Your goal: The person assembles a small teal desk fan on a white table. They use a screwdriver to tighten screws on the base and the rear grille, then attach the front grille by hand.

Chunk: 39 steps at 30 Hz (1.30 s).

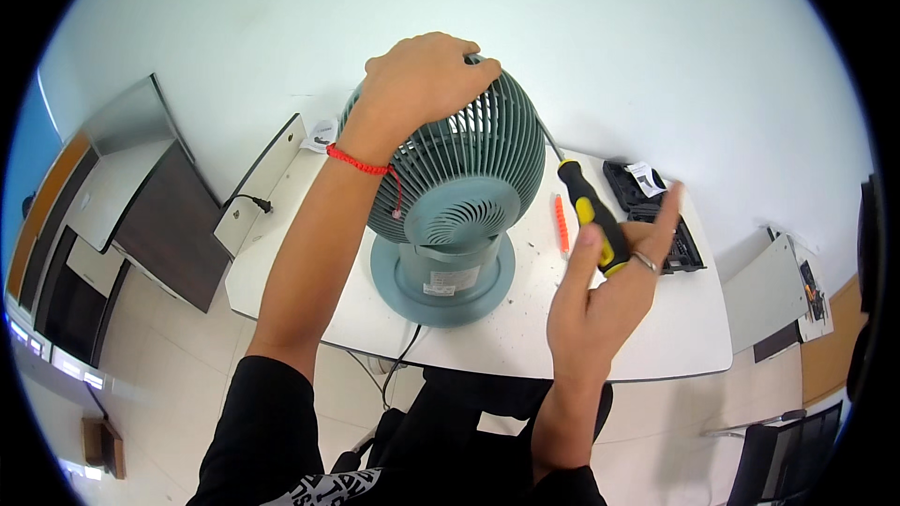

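Note:
A grey-green fan (459,211) with a round slatted grille stands upright on a white table. My left hand (427,75) lies over the top of the grille, its fingers curled round the far edge and partly hidden. In my right hand (609,300) is a screwdriver (592,211) with a black and yellow handle, resting between thumb and fingers, the index finger stretched out. Its long shaft slants up and left to the right side of the grille; the tip is hidden behind the fan.
An orange-handled tool (562,223) lies right of the fan, near an opened black tool case (682,248) with a paper on it. A black cable (403,356) hangs over the table's (647,347) front edge. A plug (261,204) lies at left. A chair (783,459) stands lower right.

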{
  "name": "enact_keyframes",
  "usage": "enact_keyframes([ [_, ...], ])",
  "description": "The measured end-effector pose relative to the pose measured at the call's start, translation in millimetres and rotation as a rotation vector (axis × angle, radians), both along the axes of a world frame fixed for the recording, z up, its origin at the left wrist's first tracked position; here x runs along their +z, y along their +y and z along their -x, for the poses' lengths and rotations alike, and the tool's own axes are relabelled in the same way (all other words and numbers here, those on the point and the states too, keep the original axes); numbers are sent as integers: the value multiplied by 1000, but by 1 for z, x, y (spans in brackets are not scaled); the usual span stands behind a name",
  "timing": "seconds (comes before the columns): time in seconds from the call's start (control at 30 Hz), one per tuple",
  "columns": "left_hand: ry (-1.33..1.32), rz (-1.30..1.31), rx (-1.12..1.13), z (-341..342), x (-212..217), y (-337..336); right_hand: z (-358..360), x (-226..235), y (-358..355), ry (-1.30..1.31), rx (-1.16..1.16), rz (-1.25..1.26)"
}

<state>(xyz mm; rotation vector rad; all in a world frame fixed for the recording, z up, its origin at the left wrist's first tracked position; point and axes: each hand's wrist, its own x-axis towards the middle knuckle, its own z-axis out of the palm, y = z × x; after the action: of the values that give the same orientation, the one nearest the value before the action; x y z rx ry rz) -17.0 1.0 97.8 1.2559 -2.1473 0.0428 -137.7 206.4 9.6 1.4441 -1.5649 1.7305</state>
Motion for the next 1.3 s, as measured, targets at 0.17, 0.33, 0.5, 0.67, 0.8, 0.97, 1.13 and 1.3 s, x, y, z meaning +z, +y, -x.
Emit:
enact_keyframes([
  [0.17,14,-25,-21,-3,1,1,1,-4,0,-17,12,14],
  [0.33,23,-44,-65,-2,3,-1,6,-10,-9,-35,27,112],
  [0.5,48,-27,-106,-5,-2,-16,12,-9,-6,76,-21,28],
  [0.67,34,-20,-117,-3,-2,-16,18,-17,-2,110,-48,-55],
  [0.8,51,34,-153,-4,-2,-18,16,-17,-11,32,116,122],
  [0.97,52,-76,-270,-3,7,-12,17,-13,-12,91,35,163],
  [1.13,74,-81,-310,-13,7,-17,8,-13,3,-38,107,-13],
  [1.3,123,-173,-345,-3,9,-13,4,-10,4,-107,156,-129],
])
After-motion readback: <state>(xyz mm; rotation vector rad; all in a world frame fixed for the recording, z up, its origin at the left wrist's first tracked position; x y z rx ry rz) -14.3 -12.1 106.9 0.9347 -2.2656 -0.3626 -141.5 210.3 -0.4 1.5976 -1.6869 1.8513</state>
